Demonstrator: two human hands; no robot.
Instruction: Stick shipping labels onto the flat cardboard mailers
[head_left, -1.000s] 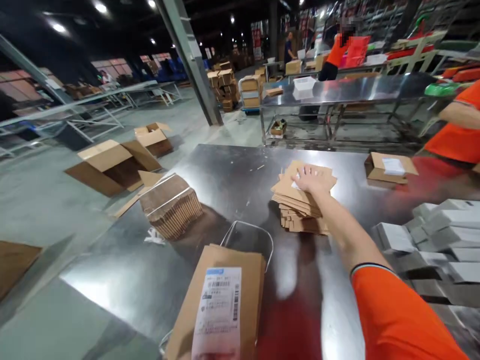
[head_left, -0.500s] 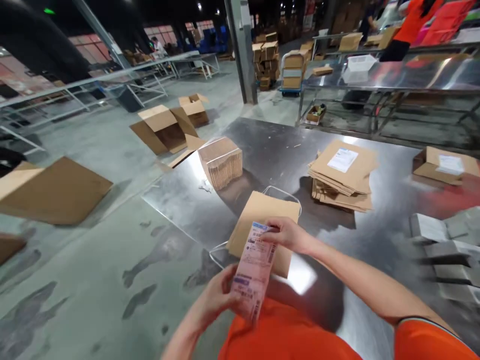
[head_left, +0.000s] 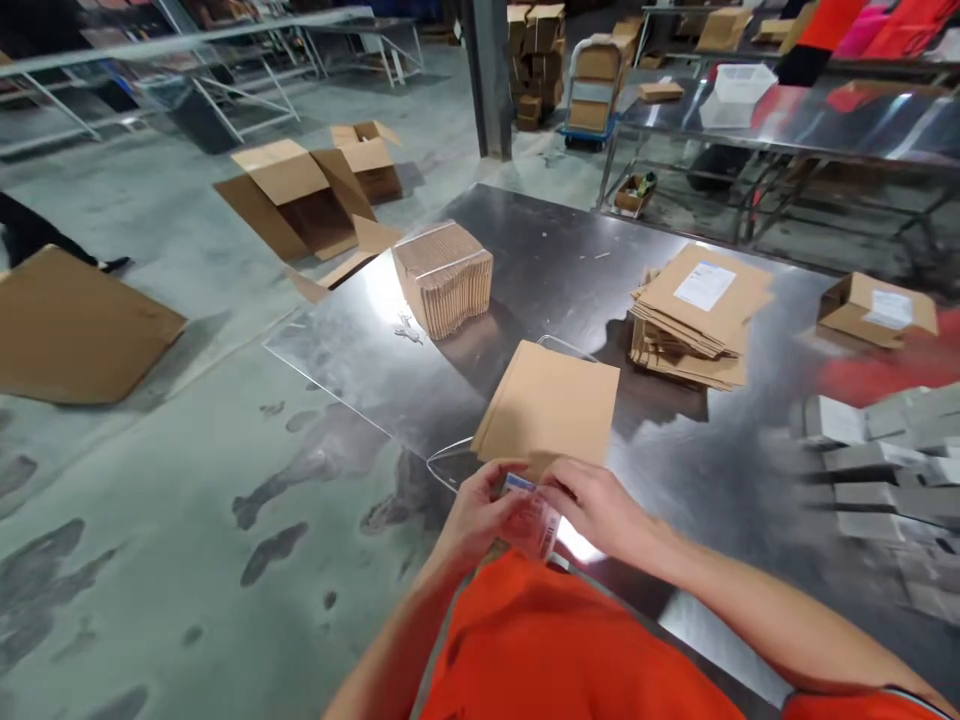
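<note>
Close to my body I hold a printed shipping label by its upper part. My left hand pinches its left side, and my right hand is closed on its upper right corner. Much of the label is covered by my fingers. Just beyond my hands lies a small stack of flat brown cardboard on the metal table. A loop of pale strap sticks out from under that stack on its left and far sides.
A strapped bundle of folded cardboard stands at the far left. Flat cartons with a white label are piled on the right, near a labelled box and several blurred white boxes. Open cartons sit on the floor.
My left hand has moved up the label to its top, close to my right hand. The label is now lower and nearer my body. My view has tilted downward.
</note>
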